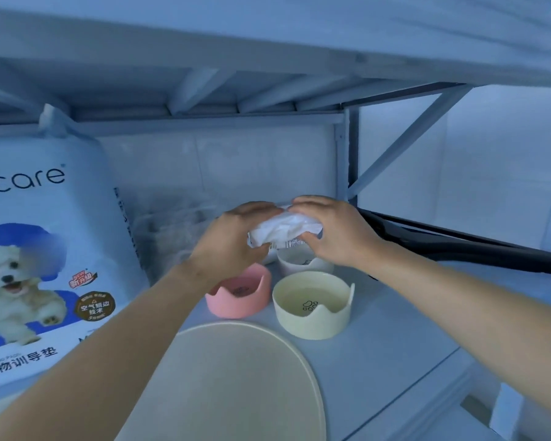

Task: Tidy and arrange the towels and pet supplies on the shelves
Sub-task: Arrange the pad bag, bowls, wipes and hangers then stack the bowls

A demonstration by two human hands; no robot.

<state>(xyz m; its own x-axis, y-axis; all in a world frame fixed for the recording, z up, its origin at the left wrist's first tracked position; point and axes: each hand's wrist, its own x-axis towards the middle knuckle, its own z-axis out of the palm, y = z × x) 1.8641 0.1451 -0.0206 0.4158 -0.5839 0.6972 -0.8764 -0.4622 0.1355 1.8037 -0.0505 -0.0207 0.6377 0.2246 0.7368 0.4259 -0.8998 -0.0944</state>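
Both hands hold a small white crinkled plastic packet (283,230) above the back of the shelf. My left hand (233,240) grips its left end and my right hand (331,230) covers its right end. Directly under the packet stands a white pet bowl (299,264), partly hidden. A pink pet bowl (239,297) and a pale yellow pet bowl (312,305) with a paw print stand side by side in front of it. A large round beige dish (236,386) lies nearest me.
A big white and blue bag of pet training pads (45,243) leans at the left. A clear plastic bag (169,230) sits behind it against the back wall. The shelf above (268,58) hangs low. A black hose (458,243) lies at the right; the shelf edge (427,386) runs diagonally.
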